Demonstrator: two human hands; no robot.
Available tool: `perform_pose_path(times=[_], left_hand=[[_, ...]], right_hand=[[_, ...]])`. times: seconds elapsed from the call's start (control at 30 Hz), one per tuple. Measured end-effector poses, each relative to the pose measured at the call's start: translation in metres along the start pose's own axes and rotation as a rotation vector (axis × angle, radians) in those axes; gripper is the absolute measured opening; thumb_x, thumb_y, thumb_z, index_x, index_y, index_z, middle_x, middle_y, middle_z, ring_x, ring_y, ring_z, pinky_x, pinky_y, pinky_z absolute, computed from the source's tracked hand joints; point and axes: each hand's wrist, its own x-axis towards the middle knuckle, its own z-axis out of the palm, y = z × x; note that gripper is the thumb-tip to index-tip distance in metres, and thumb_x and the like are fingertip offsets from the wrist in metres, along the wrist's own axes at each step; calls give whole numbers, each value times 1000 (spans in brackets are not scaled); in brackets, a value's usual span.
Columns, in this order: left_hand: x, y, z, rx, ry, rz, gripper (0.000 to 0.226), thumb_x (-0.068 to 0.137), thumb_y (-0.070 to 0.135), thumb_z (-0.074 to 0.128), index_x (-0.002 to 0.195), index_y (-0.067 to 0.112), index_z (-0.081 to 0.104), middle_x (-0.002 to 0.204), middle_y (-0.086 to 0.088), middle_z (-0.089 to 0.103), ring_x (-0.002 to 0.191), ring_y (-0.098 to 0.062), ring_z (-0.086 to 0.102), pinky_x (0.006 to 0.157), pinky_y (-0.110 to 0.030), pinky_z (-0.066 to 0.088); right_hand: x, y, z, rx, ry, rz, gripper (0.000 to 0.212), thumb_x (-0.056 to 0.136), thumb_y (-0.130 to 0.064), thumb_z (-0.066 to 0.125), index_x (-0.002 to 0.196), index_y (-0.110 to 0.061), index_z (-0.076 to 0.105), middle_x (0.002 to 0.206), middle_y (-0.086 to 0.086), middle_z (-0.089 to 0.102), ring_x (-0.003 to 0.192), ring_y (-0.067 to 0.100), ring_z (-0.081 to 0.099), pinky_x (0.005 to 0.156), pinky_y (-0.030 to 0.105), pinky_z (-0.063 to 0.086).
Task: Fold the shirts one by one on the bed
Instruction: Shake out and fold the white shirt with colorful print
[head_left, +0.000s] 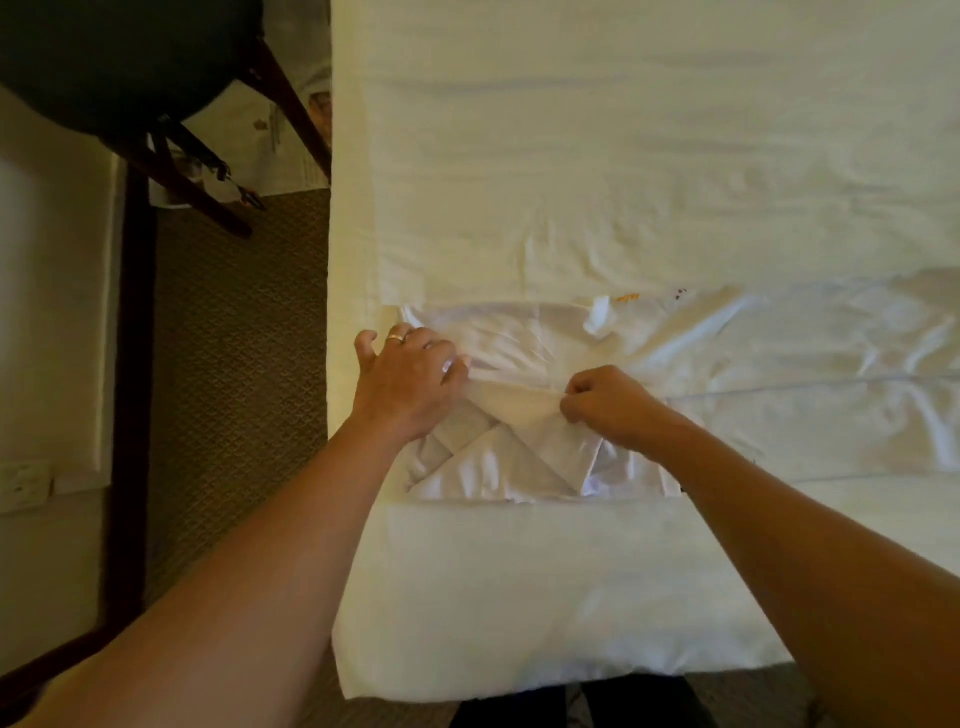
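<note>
You are working on one white cotton shirt (524, 395), which is lying near the left edge of the wide white-sheeted bed (571, 156), partly folded, with sleeve panels crossing in a triangle on its near side. A second white garment (779, 353) is lying just to its right, touching or overlapping it; you cannot tell where one ends. Both of your hands are engaged: your left hand (410, 379), wearing one ring, is resting on the shirt's left part with fingers curled over a fold edge, and your right hand (608, 402) is pinching the same fold near the middle. The far half of the bed is offering bare sheet for spreading, as is the strip between the shirt and the near edge. Left of the bed, patterned brown carpet (234, 364) is showing, with one dark wooden stand (208, 192) carrying a dark rounded object (119, 62) beside the far corner.
</note>
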Motion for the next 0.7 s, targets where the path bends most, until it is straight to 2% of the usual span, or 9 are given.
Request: perform_pose_path(times=[0.13,0.2,0.33,0.43,0.5,0.63,0.7], left_hand=[[14,6,-3,-26,36,-66,45,97,61,36,108,33,69,122,8,61,127,-21,45,106,-49,12],[22,7,-6,-11,64,-84,39,97,58,41,110,32,68,119,6,62,123,-22,48,105,-49,14],[38,6,-7,-19,70,-131,34,99,52,43,116,32,66,118,4,62,123,-24,48,104,-48,14],[47,5,-5,-32,85,-153,30,100,47,43,111,31,66,113,4,62,122,-26,47,103,-47,13],[52,6,-4,-50,88,-170,26,101,43,44,108,31,66,111,5,61,122,-27,47,102,-47,13],[62,4,-3,-56,95,-182,22,100,43,47,103,31,65,107,6,61,120,-28,47,101,-47,16],[66,4,-1,-56,87,-190,23,99,44,47,102,31,65,106,5,60,120,-28,47,101,-47,17]], right_hand=[[21,10,-37,245,236,61,8,80,-6,65,77,0,68,72,8,60,72,24,58,69,37,51],[30,8,-47,257,324,44,5,82,-7,67,77,-6,69,73,4,61,72,21,58,71,36,51],[51,7,-58,234,448,35,9,81,-6,61,85,-6,69,76,-3,61,73,17,55,67,30,46],[58,8,-61,246,493,53,14,85,-5,56,91,-10,68,80,-9,59,71,12,55,57,22,42],[64,8,-63,219,509,49,14,88,-7,56,95,-12,68,79,-5,59,67,9,53,53,22,39],[78,10,-68,210,537,27,12,92,-14,59,99,-10,67,86,5,65,68,12,54,53,24,39],[84,10,-70,184,538,15,11,94,-16,59,101,-11,67,85,5,65,72,15,56,54,24,39]])
